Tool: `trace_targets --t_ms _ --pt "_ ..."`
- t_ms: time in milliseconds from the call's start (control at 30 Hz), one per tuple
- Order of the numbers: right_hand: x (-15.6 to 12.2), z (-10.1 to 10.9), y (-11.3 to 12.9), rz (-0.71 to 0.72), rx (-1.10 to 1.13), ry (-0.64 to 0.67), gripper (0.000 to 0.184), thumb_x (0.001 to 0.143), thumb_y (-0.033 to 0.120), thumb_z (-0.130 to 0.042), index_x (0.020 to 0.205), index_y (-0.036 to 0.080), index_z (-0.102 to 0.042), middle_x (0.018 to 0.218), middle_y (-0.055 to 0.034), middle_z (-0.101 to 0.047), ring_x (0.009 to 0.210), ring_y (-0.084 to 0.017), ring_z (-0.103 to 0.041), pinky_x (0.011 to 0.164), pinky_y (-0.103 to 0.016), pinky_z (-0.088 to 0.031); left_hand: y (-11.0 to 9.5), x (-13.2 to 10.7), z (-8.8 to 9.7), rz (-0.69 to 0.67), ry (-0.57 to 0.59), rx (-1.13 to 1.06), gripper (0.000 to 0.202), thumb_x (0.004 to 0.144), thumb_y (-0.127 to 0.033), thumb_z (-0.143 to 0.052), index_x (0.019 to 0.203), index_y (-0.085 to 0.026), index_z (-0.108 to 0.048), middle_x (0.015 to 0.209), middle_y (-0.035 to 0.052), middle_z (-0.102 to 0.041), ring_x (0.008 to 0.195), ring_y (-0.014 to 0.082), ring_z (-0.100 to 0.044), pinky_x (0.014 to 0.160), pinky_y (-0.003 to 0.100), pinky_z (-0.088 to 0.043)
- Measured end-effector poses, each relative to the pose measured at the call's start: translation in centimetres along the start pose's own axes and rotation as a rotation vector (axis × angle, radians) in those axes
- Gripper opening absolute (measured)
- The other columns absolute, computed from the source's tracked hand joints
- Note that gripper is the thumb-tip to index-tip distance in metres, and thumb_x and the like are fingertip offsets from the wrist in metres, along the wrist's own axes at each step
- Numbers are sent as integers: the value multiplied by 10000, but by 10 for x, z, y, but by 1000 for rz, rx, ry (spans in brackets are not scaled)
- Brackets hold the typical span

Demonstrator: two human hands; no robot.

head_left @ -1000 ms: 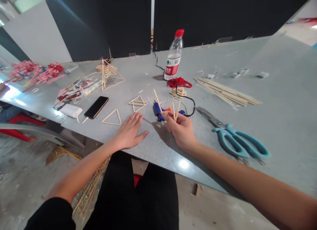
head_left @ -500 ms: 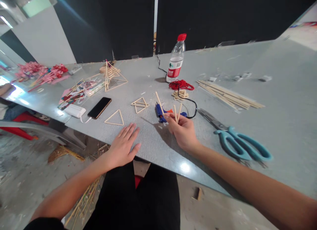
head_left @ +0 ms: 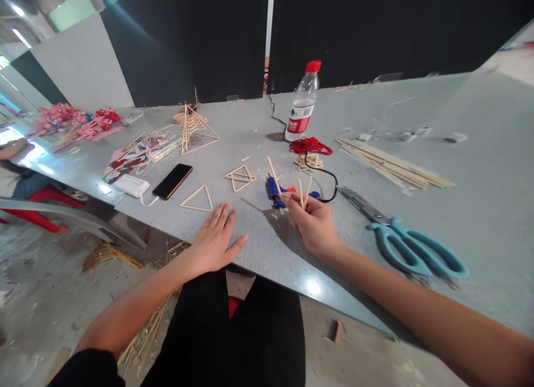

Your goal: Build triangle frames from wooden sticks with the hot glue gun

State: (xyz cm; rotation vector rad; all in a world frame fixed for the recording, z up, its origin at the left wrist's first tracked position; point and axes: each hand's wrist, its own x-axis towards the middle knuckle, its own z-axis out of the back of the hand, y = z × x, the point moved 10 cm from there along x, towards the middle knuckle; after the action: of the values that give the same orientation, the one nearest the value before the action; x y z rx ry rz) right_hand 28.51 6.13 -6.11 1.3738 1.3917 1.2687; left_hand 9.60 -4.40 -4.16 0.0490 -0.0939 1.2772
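My right hand (head_left: 314, 224) is closed round a few short wooden sticks (head_left: 273, 173) that point upward from the fingers. Just behind it lies a blue hot glue gun (head_left: 273, 190) with an orange trigger, partly covered by the fingers. My left hand (head_left: 216, 237) rests flat on the table's front edge, fingers stretched out, holding nothing. Near its fingertips lies a triangle of sticks (head_left: 197, 199). Farther back are overlapping stick triangles (head_left: 241, 178) and a small stack of stick shapes (head_left: 308, 163).
Large blue-handled scissors (head_left: 411, 245) lie right of my right hand, with long wooden sticks (head_left: 392, 162) behind. A water bottle (head_left: 302, 106) stands by red cord (head_left: 311, 146). Leftward are a phone (head_left: 172, 181), a white power bank (head_left: 131, 185) and a stick pyramid (head_left: 196, 131). Another person's arm (head_left: 12, 149) shows far left.
The whole view has shifted slightly, so things sit a little farther right. My left thumb is spread a bit wider. My right hand keeps its hold on the sticks.
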Motion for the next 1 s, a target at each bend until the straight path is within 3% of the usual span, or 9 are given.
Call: trace_targets --t_ms 133,367,433,533,667,800,867,1000 --pt "0 0 1 2 -19 -5 515 765 642 -802 927 161 -719 569 76 -376 486 -68 -253 443 -245 -176 1 6 -9 21 -34 -3 783 1079 -615 -265 1596 -28 -307 1691 250 -264 1612 364 -192 1297 552 -280" --pt "1 -2 5 71 -143 1 475 861 627 -709 957 162 -707 572 72 -375 477 -77 -256 442 -253 -215 -4 -24 -1 14 -79 19 731 1076 -577 -359 1602 -69 -335 1695 226 -276 1607 364 -215 1284 552 -326" --pt "-1 -3 9 116 -217 19 439 927 595 -645 999 165 -697 577 66 -393 476 -85 -273 449 -255 -231 -4 -40 3 -15 -106 6 684 1072 -546 -405 1591 -102 -376 1674 203 -341 1588 352 -283 1261 550 -376" --pt "-11 -10 20 222 -382 109 359 976 522 -595 1015 182 -707 622 28 -505 515 -110 -394 493 -259 -307 1 -71 18 -57 -189 -45 520 1060 -427 -479 1521 -189 -512 1530 135 -573 1452 315 -523 1182 531 -494" --pt "-37 -43 15 371 -682 413 250 937 384 -611 1047 219 -764 658 2 -648 546 -130 -539 580 -262 -396 5 -112 51 -125 -306 -148 332 1011 -237 -555 1319 -235 -678 1231 48 -771 1143 242 -734 1007 440 -622" --pt "-54 -83 -9 454 -1009 563 322 997 292 -490 1179 198 -738 836 -79 -763 668 -166 -659 625 -268 -382 7 -126 81 -178 -419 -137 355 980 -150 -553 1316 -195 -659 1259 64 -762 1139 250 -726 958 438 -625" --pt "-55 -109 -19 460 -1148 605 315 1014 272 -471 1188 197 -723 863 -89 -768 653 -165 -655 588 -269 -326 12 -119 83 -173 -449 -86 354 992 -171 -541 1328 -179 -651 1337 88 -724 1215 272 -695 1013 466 -606" --pt "-43 -157 -16 436 -1349 645 266 977 211 -509 1152 194 -709 804 -76 -755 592 -165 -627 547 -304 -215 42 -92 65 -117 -457 -67 324 1009 -190 -548 1307 -141 -665 1385 116 -692 1277 309 -656 1069 520 -575"
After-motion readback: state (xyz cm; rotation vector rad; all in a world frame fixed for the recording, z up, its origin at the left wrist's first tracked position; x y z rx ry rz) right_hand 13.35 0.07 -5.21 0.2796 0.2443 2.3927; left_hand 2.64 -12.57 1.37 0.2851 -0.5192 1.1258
